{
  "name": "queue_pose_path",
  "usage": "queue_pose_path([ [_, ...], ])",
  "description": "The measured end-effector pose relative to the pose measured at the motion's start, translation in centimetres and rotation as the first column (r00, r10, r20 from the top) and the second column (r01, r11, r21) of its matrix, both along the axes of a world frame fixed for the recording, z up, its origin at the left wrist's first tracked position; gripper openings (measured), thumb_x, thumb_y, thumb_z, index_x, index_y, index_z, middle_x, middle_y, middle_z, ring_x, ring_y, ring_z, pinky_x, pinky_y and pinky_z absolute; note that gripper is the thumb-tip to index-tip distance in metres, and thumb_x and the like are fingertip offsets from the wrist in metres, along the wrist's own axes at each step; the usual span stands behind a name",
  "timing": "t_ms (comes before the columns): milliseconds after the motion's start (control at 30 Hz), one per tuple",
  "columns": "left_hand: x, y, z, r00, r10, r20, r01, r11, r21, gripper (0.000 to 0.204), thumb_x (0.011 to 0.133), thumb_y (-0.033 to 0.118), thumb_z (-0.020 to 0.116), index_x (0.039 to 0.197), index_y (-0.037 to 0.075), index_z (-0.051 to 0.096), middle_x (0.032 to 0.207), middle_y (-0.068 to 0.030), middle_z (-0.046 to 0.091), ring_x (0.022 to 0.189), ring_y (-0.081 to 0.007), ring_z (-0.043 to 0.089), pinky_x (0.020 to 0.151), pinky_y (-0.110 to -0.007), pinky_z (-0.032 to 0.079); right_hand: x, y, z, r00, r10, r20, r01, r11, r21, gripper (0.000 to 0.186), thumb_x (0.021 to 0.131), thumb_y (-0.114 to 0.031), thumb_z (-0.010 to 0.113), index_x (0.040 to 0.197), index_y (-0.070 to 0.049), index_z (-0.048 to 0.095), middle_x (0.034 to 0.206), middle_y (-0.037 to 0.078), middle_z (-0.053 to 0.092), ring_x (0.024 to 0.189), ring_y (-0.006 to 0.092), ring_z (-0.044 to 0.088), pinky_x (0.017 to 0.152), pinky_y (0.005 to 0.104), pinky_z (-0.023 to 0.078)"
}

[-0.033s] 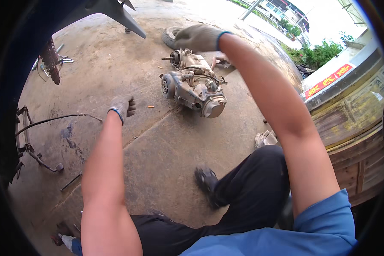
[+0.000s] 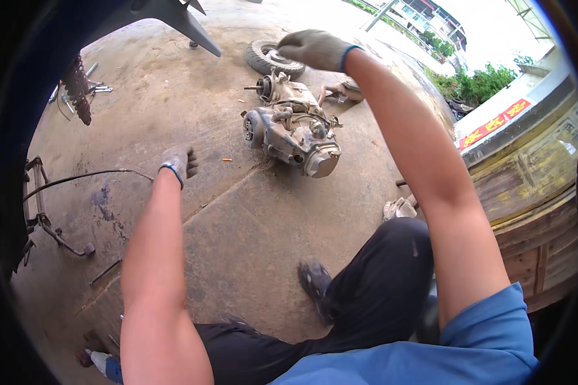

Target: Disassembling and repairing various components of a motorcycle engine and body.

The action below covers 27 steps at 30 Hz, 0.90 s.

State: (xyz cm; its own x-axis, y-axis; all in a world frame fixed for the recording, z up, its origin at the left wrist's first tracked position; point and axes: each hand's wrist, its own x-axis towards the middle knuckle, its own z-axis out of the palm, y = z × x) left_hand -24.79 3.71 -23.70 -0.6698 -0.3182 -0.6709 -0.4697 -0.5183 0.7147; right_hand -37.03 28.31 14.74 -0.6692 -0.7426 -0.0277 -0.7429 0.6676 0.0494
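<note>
My left hand (image 2: 177,164), in a light grey work glove with a blue cuff, hovers over the concrete left of a grimy engine (image 2: 297,131). Its fingers are loosely bent with gaps between them, and nothing shows in them. At the far side, my right hand (image 2: 315,50) is raised in a matching glove, its fingers stretched and drooping, holding nothing visible. The right hand partly overlaps a small wheel with a tyre (image 2: 261,59) behind the engine. Neither hand touches the engine, which lies on the ground with a round finned cover on its left side.
A metal stand frame (image 2: 61,240) and a black cable (image 2: 90,174) lie at left. Tools (image 2: 98,87) and a rusty spring (image 2: 76,90) show at upper left, below dark bodywork (image 2: 173,22). Pale gloves or rags (image 2: 399,209) lie by my knee. A weathered wooden cabinet (image 2: 533,173) borders the right.
My right hand has shifted up and to the right, uncovering more of the wheel. My left hand has moved slightly left and down. The engine stays where it was.
</note>
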Motion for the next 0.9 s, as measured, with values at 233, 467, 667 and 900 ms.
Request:
queue_pose_path([
  [233,3.7,-6.6,-3.1,0.994,0.108,-0.01,-0.106,0.987,0.118,0.019,0.106,0.026,0.057,0.092,0.014,0.062,0.073,-0.0038,0.066,0.054,-0.0214,0.061,0.048,-0.039,0.054,-4.6,8.8,-3.0,0.953,-0.205,0.222,0.26,0.932,-0.254,0.054,0.103,-0.045,0.063,0.14,-0.006,0.07,0.121,0.014,0.077,0.102,0.0234,0.073,0.096,0.039,0.059],
  [467,9.8,-8.3,-0.5,0.974,0.054,0.219,-0.012,0.982,-0.191,0.02,0.105,0.031,0.059,0.098,0.013,0.065,0.085,-0.0054,0.069,0.066,-0.0225,0.067,0.061,-0.043,0.06,-9.9,19.2,-9.4,0.936,-0.187,0.297,0.268,0.928,-0.26,0.056,0.1,-0.046,0.06,0.135,-0.004,0.072,0.125,0.02,0.077,0.099,0.026,0.076,0.095,0.0387,0.058],
  [667,18.3,-14.5,0.4,0.937,0.157,0.313,-0.026,0.923,-0.384,0.02,0.101,0.029,0.061,0.092,0.011,0.062,0.077,-0.008,0.066,0.058,-0.0271,0.06,0.052,-0.045,0.052,-14.1,28.2,-19.7,0.873,-0.184,0.452,0.467,0.581,-0.666,0.043,0.1,-0.038,0.062,0.122,-0.003,0.077,0.109,0.018,0.079,0.099,0.0264,0.075,0.092,0.0385,0.057],
  [900,23.9,-13.3,4.8,0.788,0.179,0.589,0.179,0.849,-0.498,0.015,0.101,0.018,0.062,0.098,0.004,0.067,0.08,-0.0138,0.071,0.062,-0.0322,0.07,0.056,-0.052,0.06,-12.2,31.4,-31.4,0.832,-0.257,0.492,0.555,0.397,-0.731,0.031,0.099,-0.023,0.068,0.123,-0.004,0.076,0.124,0.019,0.075,0.12,0.0312,0.07,0.106,0.0407,0.052],
])
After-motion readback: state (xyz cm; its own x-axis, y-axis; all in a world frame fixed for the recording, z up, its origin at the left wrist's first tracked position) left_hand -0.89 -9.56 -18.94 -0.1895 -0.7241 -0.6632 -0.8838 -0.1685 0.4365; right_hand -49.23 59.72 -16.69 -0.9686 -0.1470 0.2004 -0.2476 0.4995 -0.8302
